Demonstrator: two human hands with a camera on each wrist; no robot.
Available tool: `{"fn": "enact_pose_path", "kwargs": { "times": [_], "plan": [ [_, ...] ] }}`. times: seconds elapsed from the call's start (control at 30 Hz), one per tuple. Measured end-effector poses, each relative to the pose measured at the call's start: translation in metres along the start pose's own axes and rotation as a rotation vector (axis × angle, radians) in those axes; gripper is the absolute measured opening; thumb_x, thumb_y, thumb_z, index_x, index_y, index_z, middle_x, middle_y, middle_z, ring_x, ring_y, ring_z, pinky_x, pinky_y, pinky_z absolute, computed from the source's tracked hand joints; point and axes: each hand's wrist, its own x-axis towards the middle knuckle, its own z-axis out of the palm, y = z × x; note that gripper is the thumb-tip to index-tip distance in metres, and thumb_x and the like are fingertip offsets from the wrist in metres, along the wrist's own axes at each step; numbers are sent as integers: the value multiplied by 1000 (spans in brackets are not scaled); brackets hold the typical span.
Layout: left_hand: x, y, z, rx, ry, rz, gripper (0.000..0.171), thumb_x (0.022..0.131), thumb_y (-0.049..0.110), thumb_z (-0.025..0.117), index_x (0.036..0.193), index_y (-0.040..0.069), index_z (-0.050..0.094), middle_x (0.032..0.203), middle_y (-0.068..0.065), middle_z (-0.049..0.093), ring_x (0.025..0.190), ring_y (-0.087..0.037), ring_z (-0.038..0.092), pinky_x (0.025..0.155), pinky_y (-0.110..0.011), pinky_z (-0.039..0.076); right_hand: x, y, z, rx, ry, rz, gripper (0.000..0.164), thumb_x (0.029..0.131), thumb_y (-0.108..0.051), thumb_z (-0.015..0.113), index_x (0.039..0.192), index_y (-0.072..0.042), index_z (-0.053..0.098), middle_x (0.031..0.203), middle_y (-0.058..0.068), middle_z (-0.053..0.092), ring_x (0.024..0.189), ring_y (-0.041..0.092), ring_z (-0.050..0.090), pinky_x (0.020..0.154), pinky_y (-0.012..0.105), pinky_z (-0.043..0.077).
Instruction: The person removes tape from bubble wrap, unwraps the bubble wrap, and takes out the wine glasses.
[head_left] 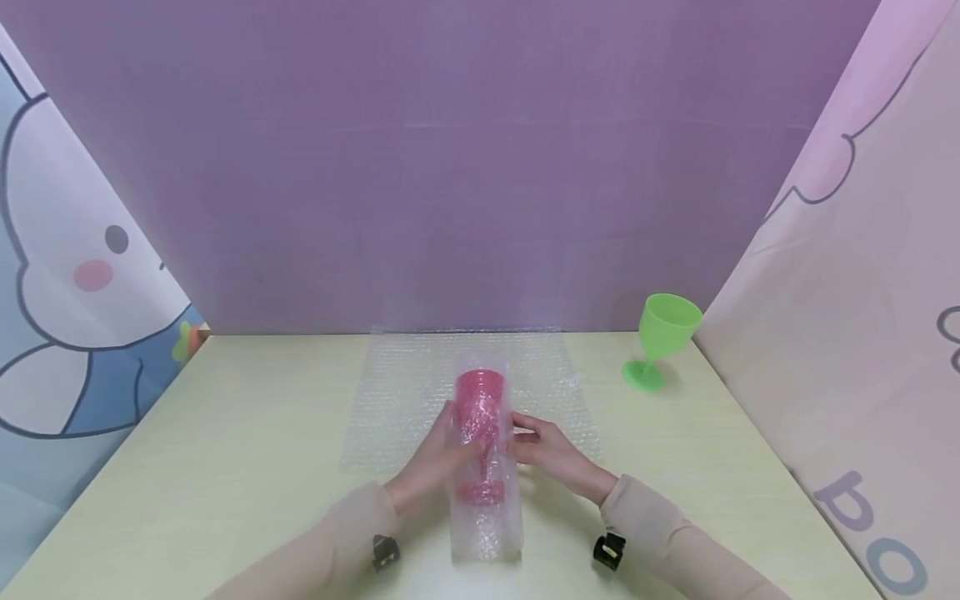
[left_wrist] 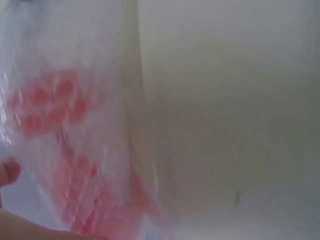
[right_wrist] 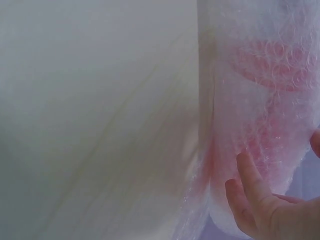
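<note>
Now, both hands are at the red goblet bundle [head_left: 482, 437], bubble wrap all round it, right between them! The left hand [head_left: 431, 467] grips the bundle's left side, thumb across its front, forefinger up along its edge. And the right hand [head_left: 553, 454] touches the bundle's right side, fingertips apart on the plastic; whether they pinch a fold, I cannot tell. Beyond the bundle, a flat bubble wrap sheet [head_left: 397, 392] spreads across the pale table [head_left: 262, 433]. Far right of the bundle, and well beyond it, look: a green goblet [head_left: 663, 333] stands upright on its foot!
</note>
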Motion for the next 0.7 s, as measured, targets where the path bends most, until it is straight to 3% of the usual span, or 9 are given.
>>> {"fn": "enact_pose_path", "kwargs": {
  "times": [0.1, 0.2, 0.37, 0.7],
  "plan": [
    [9, 4, -6, 195, -26, 167, 90, 84, 32, 65, 148, 7, 7, 155, -11, 5, 141, -31, 9, 113, -53, 14, 0, 0, 0, 2, -8, 2, 67, 88, -19, 59, 140, 8, 26, 134, 26, 45, 114, 33, 55, 94, 40, 48],
    [19, 7, -11, 393, -62, 295, 85, 83, 34, 65, 146, 3, 16, 155, -12, 4, 142, -30, 5, 113, -50, 15, 1, 0, -1, 2, -20, -4, 67, 89, -20, 57, 140, 9, 24, 135, 27, 43, 116, 35, 53, 95, 40, 48],
    [31, 6, -16, 506, -146, 321, 81, 83, 40, 64, 145, 6, 23, 155, -8, 8, 142, -27, 5, 113, -51, 17, 1, -2, -1, 2, -31, -10, 68, 90, -20, 56, 140, 11, 23, 131, 30, 47, 116, 36, 53, 95, 40, 48],
    [37, -4, -17, 474, -185, 330, 93, 78, 44, 67, 147, 8, 16, 155, -6, 3, 142, -25, 3, 114, -50, 13, 0, -2, 0, -38, 6, 16, 68, 88, -23, 59, 139, 8, 27, 131, 29, 47, 115, 37, 53, 94, 43, 48]
  ]
}}
